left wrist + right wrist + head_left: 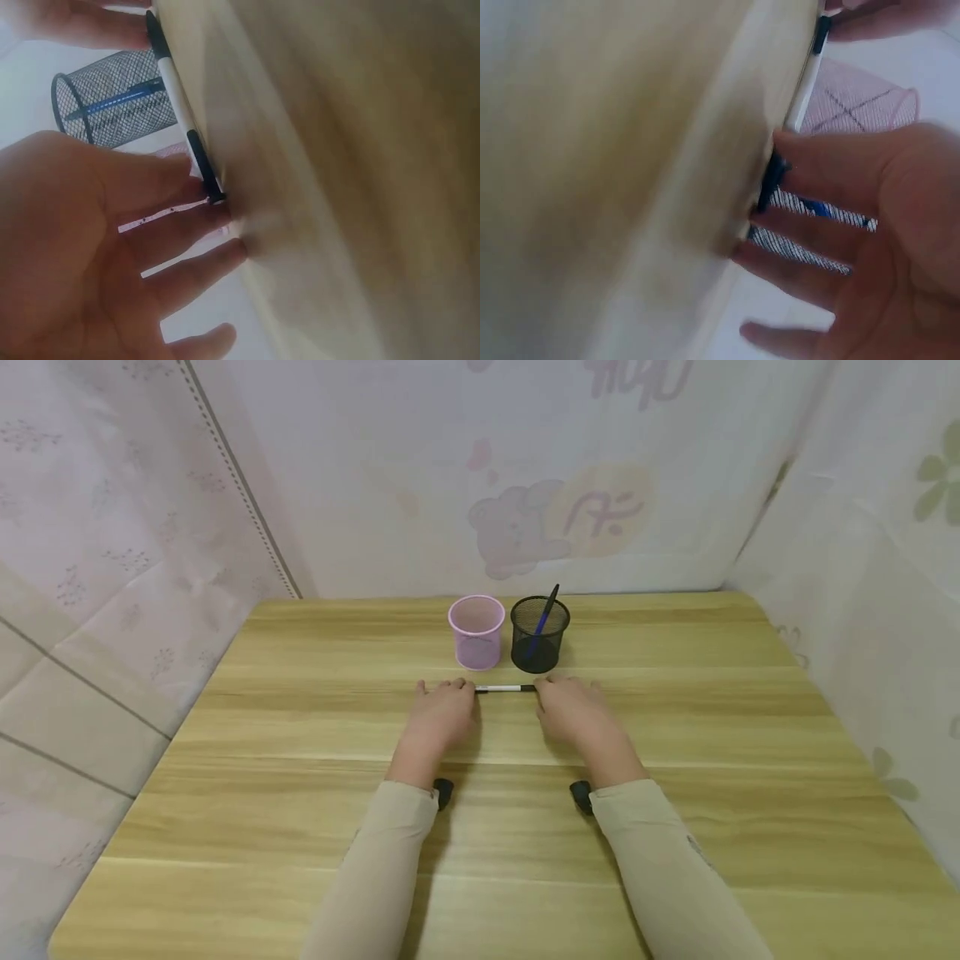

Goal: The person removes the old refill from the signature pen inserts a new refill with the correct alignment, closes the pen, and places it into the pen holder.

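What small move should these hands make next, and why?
Probably lift the white pen slightly: it is down at the tabletop, with the left hand and right hand at opposite ends, and the pink cup and black mesh cup stand just beyond.

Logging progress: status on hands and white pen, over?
Left hand, right hand at opposite ends of white pen; grip unclear. Pink cup, black cup beyond, not blocking.
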Demonstrator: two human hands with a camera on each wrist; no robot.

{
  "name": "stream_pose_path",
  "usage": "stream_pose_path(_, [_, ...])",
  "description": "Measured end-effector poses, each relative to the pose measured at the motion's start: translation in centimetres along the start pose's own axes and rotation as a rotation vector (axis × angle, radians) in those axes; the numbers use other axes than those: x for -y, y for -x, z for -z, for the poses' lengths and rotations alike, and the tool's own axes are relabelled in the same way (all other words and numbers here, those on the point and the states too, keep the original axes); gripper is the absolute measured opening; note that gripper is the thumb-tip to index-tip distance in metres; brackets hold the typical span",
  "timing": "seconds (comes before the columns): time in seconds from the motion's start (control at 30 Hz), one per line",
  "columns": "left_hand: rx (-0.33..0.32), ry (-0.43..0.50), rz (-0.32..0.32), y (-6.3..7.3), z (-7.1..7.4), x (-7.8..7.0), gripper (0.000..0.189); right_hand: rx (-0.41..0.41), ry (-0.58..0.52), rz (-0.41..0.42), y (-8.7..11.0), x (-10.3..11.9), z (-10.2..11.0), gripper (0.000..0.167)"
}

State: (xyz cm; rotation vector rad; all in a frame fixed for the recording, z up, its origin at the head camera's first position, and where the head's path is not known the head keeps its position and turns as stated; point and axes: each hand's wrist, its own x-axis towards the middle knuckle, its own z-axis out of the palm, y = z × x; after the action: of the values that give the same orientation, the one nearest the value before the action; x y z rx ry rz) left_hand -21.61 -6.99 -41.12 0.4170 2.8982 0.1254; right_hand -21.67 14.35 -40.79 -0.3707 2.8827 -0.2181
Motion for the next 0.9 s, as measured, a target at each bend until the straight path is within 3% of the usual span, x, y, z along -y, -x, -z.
stream_pose_path(0.23, [-0.061,-0.080,-0.042,-0.5,0.3,0.1,0.033,-0.027,0.029,0.102,-1.1,-0.3,0.6,0.014])
stream_pose_path(0.6, [-0.108,-0.131,-0.038,-1.3,-0.2,0.2,0.017,-0.012,0.003,0.190,-2.3,-1.7,0.4,0.009])
stream_pose_path(0.9, [-0.125,-0.206,-0.076,-2.7,0.2,-1.5,0.017,0.002,0.027,0.223,-2.8,-1.8,1.6,0.007])
